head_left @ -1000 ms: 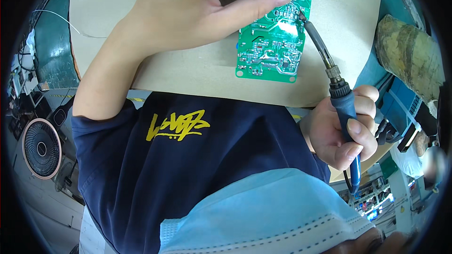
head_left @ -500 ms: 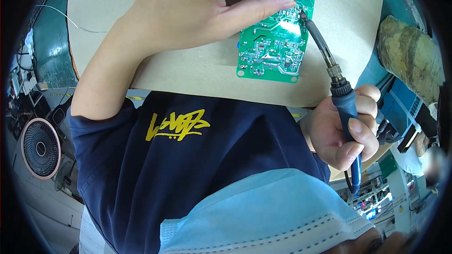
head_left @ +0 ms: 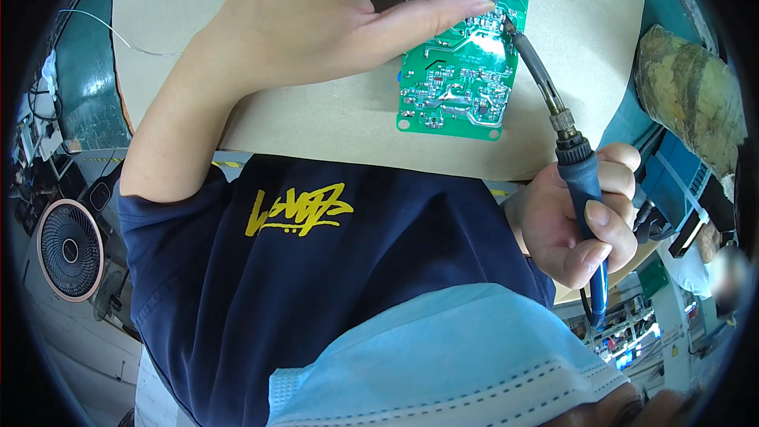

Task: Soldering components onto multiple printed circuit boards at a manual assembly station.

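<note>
- The green rectangular circuit board with many small solder points (head_left: 466,59) lies over the flat beige sheet (head_left: 316,126), at the upper middle of your view; a bright glare covers part of it.
- Your left hand (head_left: 340,20) stands in the way of the board's upper left part. Its thumb and forefinger bend toward each other above the board; I cannot tell if they are clamped on something.
- Your right hand (head_left: 557,225) has its fingers clamped around the blue-handled soldering iron with a metal shaft (head_left: 572,150). The dark tip is at the board near your left thumb; exact contact is too small to tell.
- To the left, a thin silvery wire (head_left: 130,46) runs from the dark green tabletop (head_left: 87,87) over the sheet, toward your left forearm.
- To the right, near the sheet, are a worn brownish-green cylinder (head_left: 688,99) and a blue box (head_left: 672,182).
- Farther left is a round black fan with a pinkish rim (head_left: 70,250).
- Your light blue pleated mask (head_left: 443,348) hides much of the lower view.
</note>
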Motion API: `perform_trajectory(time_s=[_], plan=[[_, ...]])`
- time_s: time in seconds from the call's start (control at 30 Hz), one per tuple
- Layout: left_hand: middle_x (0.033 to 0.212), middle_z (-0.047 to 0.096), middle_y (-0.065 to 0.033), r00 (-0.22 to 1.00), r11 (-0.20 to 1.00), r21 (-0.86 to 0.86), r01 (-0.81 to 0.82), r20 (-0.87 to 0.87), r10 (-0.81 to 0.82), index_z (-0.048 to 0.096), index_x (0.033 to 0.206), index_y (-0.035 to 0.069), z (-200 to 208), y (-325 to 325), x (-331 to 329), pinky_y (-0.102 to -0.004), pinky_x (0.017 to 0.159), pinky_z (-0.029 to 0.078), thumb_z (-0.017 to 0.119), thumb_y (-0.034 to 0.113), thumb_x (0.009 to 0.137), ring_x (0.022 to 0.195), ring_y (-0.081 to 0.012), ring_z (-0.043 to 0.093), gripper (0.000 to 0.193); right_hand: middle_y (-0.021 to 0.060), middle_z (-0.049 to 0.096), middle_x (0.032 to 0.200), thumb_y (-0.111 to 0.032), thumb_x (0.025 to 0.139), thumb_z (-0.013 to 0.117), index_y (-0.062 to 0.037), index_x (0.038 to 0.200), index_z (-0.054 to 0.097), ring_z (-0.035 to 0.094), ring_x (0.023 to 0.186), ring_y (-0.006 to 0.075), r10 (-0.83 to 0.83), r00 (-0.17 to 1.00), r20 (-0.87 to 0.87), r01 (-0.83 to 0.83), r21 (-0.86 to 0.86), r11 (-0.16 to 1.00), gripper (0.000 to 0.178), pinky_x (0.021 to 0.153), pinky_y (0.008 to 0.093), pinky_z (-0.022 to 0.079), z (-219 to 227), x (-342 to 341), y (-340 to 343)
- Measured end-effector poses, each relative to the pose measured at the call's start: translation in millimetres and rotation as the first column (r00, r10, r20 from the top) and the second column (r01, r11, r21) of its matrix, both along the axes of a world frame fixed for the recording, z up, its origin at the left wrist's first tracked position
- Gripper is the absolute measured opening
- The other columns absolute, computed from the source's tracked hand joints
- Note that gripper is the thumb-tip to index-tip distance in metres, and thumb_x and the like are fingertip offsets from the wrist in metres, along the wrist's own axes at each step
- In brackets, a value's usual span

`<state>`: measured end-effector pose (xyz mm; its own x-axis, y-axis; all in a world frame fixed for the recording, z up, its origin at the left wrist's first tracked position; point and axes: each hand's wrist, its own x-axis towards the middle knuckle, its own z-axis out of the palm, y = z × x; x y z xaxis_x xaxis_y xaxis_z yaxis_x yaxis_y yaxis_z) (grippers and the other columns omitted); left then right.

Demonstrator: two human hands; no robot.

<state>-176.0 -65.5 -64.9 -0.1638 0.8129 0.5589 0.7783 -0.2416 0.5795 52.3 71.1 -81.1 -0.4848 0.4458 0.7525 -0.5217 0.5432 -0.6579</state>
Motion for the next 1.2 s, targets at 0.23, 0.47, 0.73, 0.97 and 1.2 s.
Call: perform_trajectory(time_s=[0.23, 0.47, 0.73, 0.97, 1.2], plan=[[0.069, 0.053, -0.0049, 0.999, 0.999, 0.049, 0.015, 0.036, -0.017, 0.069, 0.083, 0.006, -10, 1, -3, -0.0321, 0.058, 0.037, 0.077, 0.002, 0.073, 0.063, -0.0205, 0.049, 0.014, 0.0012, 0.039, 0.058, -0.031, 0.095, 0.049, -0.0021, 0.091, 0.060, 0.044, 0.050, 0.0173, -0.016, 1.000, 0.025, 0.015, 0.061, 0.998, 0.031, 0.058, 0.0375, 0.031, -1, 2, 5], [0.069, 0.052, -0.0046, 0.999, 0.997, 0.064, 0.036, -0.017, -0.035, 0.069, 0.083, 0.007, -8, 1, -5, -0.0324, 0.059, 0.037, 0.077, 0.003, 0.074, 0.062, -0.0206, 0.048, 0.013, 0.0022, 0.037, 0.056, -0.028, 0.094, 0.046, -0.0014, 0.093, 0.062, 0.040, 0.052, 0.0176, -0.022, 1.000, 0.008, 0.022, 0.041, 0.999, 0.030, 0.062, 0.0390, 0.028, 0, 3, 3], [0.069, 0.052, -0.0046, 0.999, 0.998, 0.054, 0.010, 0.040, -0.012, 0.068, 0.083, 0.007, -8, 1, -3, -0.0326, 0.059, 0.037, 0.077, 0.003, 0.074, 0.063, -0.0203, 0.048, 0.014, 0.0024, 0.035, 0.055, -0.025, 0.091, 0.044, -0.0010, 0.094, 0.062, 0.037, 0.054, 0.0172, -0.023, 1.000, -0.003, 0.024, 0.067, 0.998, 0.030, 0.066, 0.0397, 0.025, 1, 1, 3], [0.070, 0.054, -0.0051, 0.999, 0.998, 0.058, 0.022, 0.030, -0.024, 0.068, 0.084, 0.006, -6, 2, -4, -0.0328, 0.060, 0.037, 0.076, 0.002, 0.074, 0.063, -0.0210, 0.049, 0.013, 0.0028, 0.035, 0.055, -0.025, 0.090, 0.045, -0.0009, 0.093, 0.061, 0.038, 0.055, 0.0177, 0.002, 1.000, -0.015, 0.000, 0.092, 0.996, 0.029, 0.066, 0.0403, 0.025, 2, 1, 4], [0.070, 0.055, -0.0061, 0.998, 0.998, 0.056, 0.019, 0.066, -0.023, 0.066, 0.083, 0.005, -4, 2, -2, -0.0333, 0.060, 0.038, 0.074, 0.001, 0.075, 0.062, -0.0223, 0.049, 0.011, 0.0035, 0.036, 0.056, -0.028, 0.092, 0.045, -0.0025, 0.093, 0.060, 0.039, 0.058, 0.0188, -0.012, 0.999, 0.034, 0.006, 0.173, 0.985, 0.030, 0.066, 0.0425, 0.028, 13, 2, 0]])
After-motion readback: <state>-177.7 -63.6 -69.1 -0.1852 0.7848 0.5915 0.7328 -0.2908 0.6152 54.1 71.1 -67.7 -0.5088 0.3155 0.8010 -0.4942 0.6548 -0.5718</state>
